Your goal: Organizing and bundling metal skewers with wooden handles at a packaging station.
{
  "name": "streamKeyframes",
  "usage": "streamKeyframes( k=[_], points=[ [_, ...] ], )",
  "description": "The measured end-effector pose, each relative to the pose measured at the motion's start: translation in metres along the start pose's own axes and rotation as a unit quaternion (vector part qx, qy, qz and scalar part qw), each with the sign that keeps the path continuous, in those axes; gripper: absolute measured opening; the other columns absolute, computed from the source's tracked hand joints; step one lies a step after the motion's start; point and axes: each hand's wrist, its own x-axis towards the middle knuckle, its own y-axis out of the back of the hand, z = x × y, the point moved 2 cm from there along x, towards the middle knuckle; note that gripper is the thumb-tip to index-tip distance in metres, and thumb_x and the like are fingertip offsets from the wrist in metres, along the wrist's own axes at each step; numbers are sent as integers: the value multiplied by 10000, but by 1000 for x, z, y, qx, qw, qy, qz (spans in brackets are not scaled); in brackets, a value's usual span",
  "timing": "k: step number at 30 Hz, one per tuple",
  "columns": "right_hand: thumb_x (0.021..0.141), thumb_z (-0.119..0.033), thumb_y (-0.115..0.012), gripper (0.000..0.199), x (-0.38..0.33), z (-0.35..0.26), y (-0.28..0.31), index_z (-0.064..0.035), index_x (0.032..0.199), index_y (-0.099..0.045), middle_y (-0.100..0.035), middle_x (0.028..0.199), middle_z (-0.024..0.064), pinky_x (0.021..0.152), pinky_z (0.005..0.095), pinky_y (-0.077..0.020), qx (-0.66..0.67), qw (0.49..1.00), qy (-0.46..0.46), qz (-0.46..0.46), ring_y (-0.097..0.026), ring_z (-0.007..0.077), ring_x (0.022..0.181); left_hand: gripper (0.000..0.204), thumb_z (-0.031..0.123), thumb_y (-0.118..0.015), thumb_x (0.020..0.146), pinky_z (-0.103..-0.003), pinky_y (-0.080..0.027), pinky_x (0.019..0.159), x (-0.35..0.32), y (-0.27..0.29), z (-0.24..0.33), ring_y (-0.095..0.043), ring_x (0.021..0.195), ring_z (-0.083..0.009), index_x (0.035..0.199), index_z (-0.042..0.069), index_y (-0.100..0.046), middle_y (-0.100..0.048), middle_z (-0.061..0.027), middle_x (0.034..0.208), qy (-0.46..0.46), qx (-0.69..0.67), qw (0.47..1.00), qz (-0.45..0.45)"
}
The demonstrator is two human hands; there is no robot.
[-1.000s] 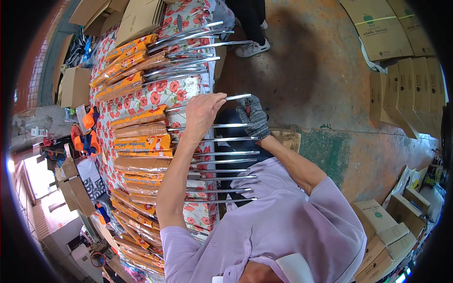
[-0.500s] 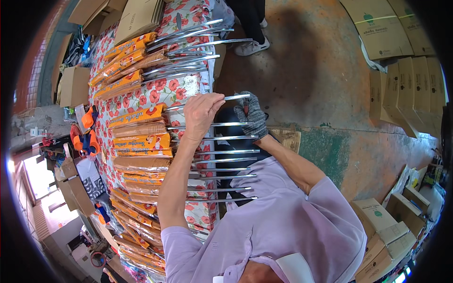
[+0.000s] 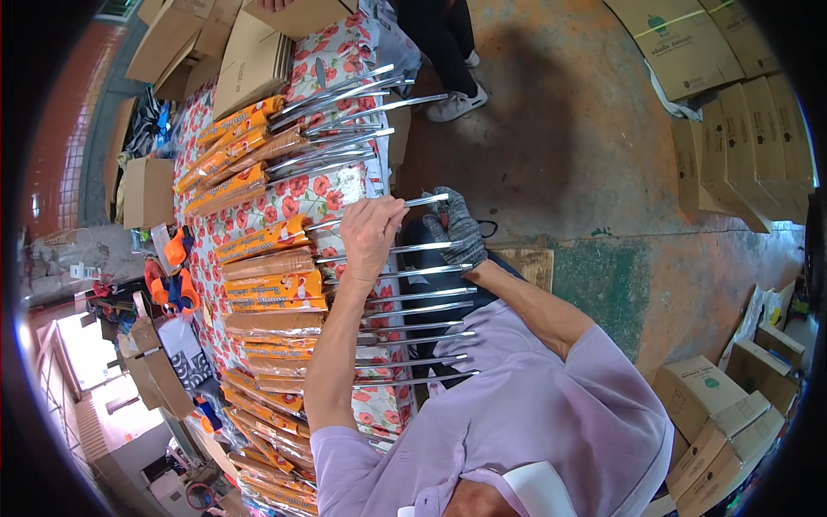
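Observation:
My bare left hand (image 3: 370, 234) is closed, with thumb and fingertips pinching the long, thin, shiny tail (image 3: 425, 201) of an orange-labelled plastic packet (image 3: 263, 240). The packet lies on the table to the left of that hand. My right hand (image 3: 461, 234), in a grey knitted glove, is curled at the tail's free end, which shows in front of its fingers. A small reddish bit shows between its thumb and fingers, too little to name. Nearer me, several similar packets (image 3: 274, 290) lie in a row, their silvery tails (image 3: 422, 293) jutting past the table edge.
Another group of packets (image 3: 226, 153) lies farther along the flower-patterned tablecloth (image 3: 297, 196). Flattened cardboard (image 3: 250, 73) and a box stand at the far end, where another person's hand (image 3: 274, 4) and legs (image 3: 435, 43) show. Cartons (image 3: 758, 138) are stacked at the right.
The view has shifted, so the table and packets sit lower in it. Both hands keep nearly the same hold at the tail. Another person's hand now shows on a box at the top.

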Motion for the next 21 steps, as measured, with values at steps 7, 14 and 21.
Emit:
streamKeyframes(
  k=[7, 14, 21],
  points=[
    [883, -188, -748, 571, 11, -18, 9, 6, 1355, -494, -589, 1267, 205, 1009, 388, -485, -50, 998, 44, 18, -611, 357, 1155, 169, 31, -804, 772, -344, -534, 702, 19, 12, 2, -694, 783, -249, 908, 55, -707, -734, -71, 890, 7, -7, 998, -56],
    [886, -205, -761, 585, 26, -28, 16, 1, 1361, -490, -627, 1223, 197, 982, 384, -502, -129, 989, 75, 22, -633, 346, 1113, 175, 27, -803, 772, -345, -555, 706, 30, 12, -3, -707, 790, -260, 916, 40, -703, -733, -87, 875, 36, -35, 996, -67],
    [893, -210, -761, 596, 24, -28, 22, -4, 1374, -476, -644, 1199, 191, 972, 385, -508, -83, 996, 12, 0, -637, 346, 1104, 171, 30, -808, 769, -345, -553, 699, 27, 3, -2, -702, 782, -261, 903, 42, -701, -729, -87, 862, 22, -21, 998, -52]
  ],
)
